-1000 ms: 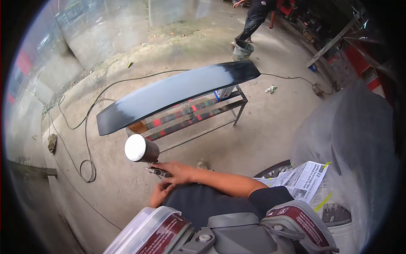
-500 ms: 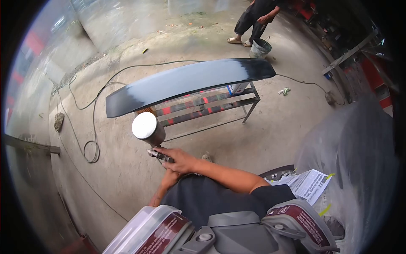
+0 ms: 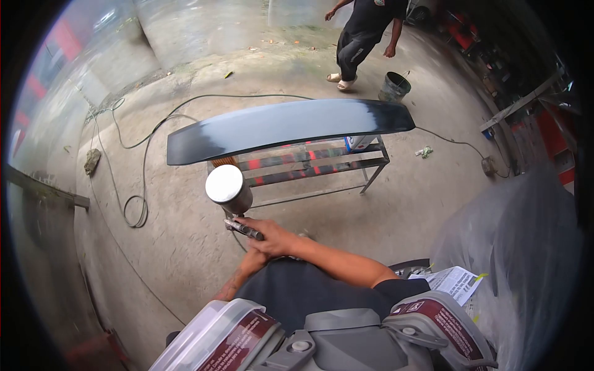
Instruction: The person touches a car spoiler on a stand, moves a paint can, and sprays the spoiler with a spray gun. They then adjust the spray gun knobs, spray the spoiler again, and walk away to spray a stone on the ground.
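In front of my body I hold a spray gun [image 3: 243,229] with an upright dark cup topped by a white lid [image 3: 224,183]. My right hand [image 3: 275,238] is closed on the gun's body, one finger reaching along it toward the cup. Just below, my left hand [image 3: 255,258] is closed at the gun's handle, pressed against the right hand; its fingers are mostly hidden. Beyond the cup, a long curved panel [image 3: 272,130], glossy grey with black ends, lies across a metal stand [image 3: 322,167]. A gap separates the gun from the panel.
A person in dark clothes [image 3: 362,37] stands behind the panel near a bucket [image 3: 394,88]. A hose [image 3: 145,148] loops over the concrete floor at left, near a stone [image 3: 92,162]. Plastic sheeting [image 3: 520,247] and taped newspaper [image 3: 455,283] are at right. A can [image 3: 359,143] sits on the stand.
The view has shifted, so the panel and stand appear slightly lower and farther right. The other person has straightened up and stands left of the bucket. My hands keep the same hold on the spray gun.
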`<state>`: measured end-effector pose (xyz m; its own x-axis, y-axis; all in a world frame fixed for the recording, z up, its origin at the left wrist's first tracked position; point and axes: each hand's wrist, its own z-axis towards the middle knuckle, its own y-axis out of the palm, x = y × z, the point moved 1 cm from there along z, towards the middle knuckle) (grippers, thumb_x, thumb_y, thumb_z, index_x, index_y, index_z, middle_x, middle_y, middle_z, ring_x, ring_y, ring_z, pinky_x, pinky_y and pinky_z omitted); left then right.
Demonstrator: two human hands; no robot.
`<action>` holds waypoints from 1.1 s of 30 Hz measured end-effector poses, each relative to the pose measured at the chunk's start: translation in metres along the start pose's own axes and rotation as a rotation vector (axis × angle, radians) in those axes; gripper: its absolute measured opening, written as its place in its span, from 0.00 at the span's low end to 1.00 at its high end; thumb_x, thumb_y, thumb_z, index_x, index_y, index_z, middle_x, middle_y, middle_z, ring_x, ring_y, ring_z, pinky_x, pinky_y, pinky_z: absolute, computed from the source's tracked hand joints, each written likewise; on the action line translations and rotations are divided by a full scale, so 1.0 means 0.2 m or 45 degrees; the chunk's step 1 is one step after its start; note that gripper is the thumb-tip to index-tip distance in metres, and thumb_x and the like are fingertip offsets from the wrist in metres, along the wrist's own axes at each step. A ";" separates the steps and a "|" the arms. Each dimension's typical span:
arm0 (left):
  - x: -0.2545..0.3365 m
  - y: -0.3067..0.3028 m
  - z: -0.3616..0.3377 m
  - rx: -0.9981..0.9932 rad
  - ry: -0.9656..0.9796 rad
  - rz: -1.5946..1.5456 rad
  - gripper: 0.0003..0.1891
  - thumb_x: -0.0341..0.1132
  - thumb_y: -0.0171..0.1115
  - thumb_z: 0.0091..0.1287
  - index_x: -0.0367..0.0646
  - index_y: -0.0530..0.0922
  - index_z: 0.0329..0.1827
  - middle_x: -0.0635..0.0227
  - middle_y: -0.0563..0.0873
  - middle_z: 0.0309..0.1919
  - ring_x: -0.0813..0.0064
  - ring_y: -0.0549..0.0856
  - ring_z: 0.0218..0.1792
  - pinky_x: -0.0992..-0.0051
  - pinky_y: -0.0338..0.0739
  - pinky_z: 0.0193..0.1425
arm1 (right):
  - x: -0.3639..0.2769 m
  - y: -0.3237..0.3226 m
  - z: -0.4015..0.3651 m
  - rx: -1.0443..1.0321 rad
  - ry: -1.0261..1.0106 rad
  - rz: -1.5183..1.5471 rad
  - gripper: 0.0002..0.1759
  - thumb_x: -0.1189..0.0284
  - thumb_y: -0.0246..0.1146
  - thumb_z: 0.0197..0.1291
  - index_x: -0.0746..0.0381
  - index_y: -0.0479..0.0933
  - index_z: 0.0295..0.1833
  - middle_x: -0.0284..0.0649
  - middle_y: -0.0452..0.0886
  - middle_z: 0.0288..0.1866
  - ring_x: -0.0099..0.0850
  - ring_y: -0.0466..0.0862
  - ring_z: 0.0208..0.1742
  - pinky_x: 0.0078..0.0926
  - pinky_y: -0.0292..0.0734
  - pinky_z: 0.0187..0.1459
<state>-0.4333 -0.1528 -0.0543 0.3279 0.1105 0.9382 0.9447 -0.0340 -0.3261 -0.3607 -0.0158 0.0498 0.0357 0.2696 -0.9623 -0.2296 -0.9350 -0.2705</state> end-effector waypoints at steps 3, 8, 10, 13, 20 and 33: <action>0.06 -0.01 0.02 0.138 0.049 -0.040 0.23 0.33 0.60 0.69 0.35 0.74 0.66 0.48 0.77 0.64 0.50 0.75 0.67 0.56 0.67 0.71 | 0.01 0.00 0.00 0.026 -0.064 -0.008 0.36 0.72 0.65 0.63 0.62 0.64 0.76 0.56 0.81 0.59 0.48 0.84 0.56 0.38 0.76 0.59; 0.00 0.00 0.02 0.095 -0.020 -0.118 0.23 0.35 0.63 0.68 0.36 0.74 0.64 0.49 0.78 0.63 0.52 0.76 0.66 0.56 0.69 0.70 | -0.01 0.01 0.01 -0.006 -0.066 -0.011 0.35 0.71 0.64 0.64 0.61 0.64 0.76 0.55 0.81 0.61 0.48 0.83 0.59 0.38 0.75 0.60; -0.06 0.01 0.02 0.017 -0.010 -0.087 0.23 0.34 0.62 0.67 0.36 0.74 0.65 0.48 0.76 0.65 0.51 0.73 0.68 0.55 0.67 0.71 | -0.02 0.02 0.01 -0.020 -0.011 0.004 0.35 0.71 0.66 0.63 0.63 0.65 0.75 0.56 0.79 0.63 0.50 0.81 0.62 0.38 0.75 0.62; -0.13 0.02 -0.01 -0.065 -0.007 -0.033 0.24 0.31 0.58 0.67 0.37 0.74 0.68 0.45 0.74 0.68 0.47 0.69 0.72 0.53 0.63 0.75 | -0.03 0.05 0.02 0.004 0.011 -0.006 0.35 0.70 0.67 0.63 0.64 0.66 0.74 0.56 0.79 0.64 0.50 0.81 0.63 0.37 0.75 0.63; -0.21 0.04 0.01 0.027 0.045 -0.101 0.25 0.35 0.66 0.66 0.35 0.73 0.64 0.49 0.78 0.63 0.55 0.77 0.66 0.59 0.69 0.70 | -0.07 0.08 0.04 -0.005 0.185 0.012 0.35 0.66 0.68 0.65 0.63 0.66 0.75 0.56 0.79 0.65 0.47 0.80 0.66 0.36 0.73 0.65; -0.18 -0.02 -0.04 0.139 0.117 -0.250 0.25 0.35 0.66 0.66 0.36 0.72 0.64 0.52 0.79 0.61 0.58 0.77 0.64 0.61 0.70 0.69 | -0.05 0.19 0.12 0.007 0.068 -0.180 0.34 0.67 0.68 0.67 0.56 0.67 0.76 0.48 0.82 0.58 0.33 0.84 0.48 0.30 0.80 0.49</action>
<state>-0.4494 -0.1642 -0.0860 0.1418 0.0133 0.9898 0.9860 0.0872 -0.1424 -0.3931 -0.0493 0.0496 0.1193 0.3856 -0.9149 -0.2241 -0.8873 -0.4032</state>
